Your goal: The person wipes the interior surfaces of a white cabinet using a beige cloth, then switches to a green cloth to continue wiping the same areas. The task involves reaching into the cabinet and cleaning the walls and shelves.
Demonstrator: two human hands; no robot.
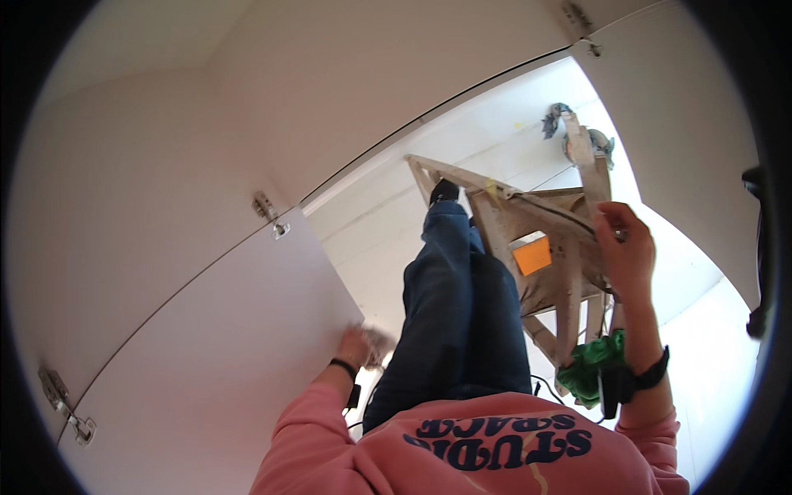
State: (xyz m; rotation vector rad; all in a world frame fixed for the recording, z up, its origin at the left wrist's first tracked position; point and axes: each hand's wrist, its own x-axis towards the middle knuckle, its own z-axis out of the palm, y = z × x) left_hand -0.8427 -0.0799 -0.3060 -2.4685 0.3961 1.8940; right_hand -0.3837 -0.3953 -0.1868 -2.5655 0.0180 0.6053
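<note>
My left hand (356, 348) is at the edge of an open white cabinet door (247, 346). In its fingers is a blurred greyish-brown bundle that looks like a crumpled cloth (378, 344). Over on the right, my right hand (628, 247) has its fingers curled beside the upright of a worn wooden stepladder (581, 148). Whether it grips the wood is unclear. Crinkled green fabric (591, 368) shows beside my right forearm, near a dark wrist strap. My legs in blue jeans (451, 309) extend beside the ladder.
An orange and white block-like object (532, 253) sits on the ladder's platform. Near the ladder's far end hang a grey rag (554, 119) and a round item (600, 148). Metal hinges (269, 213) stick out along the cabinet edge. A second door (668, 124) stands at right.
</note>
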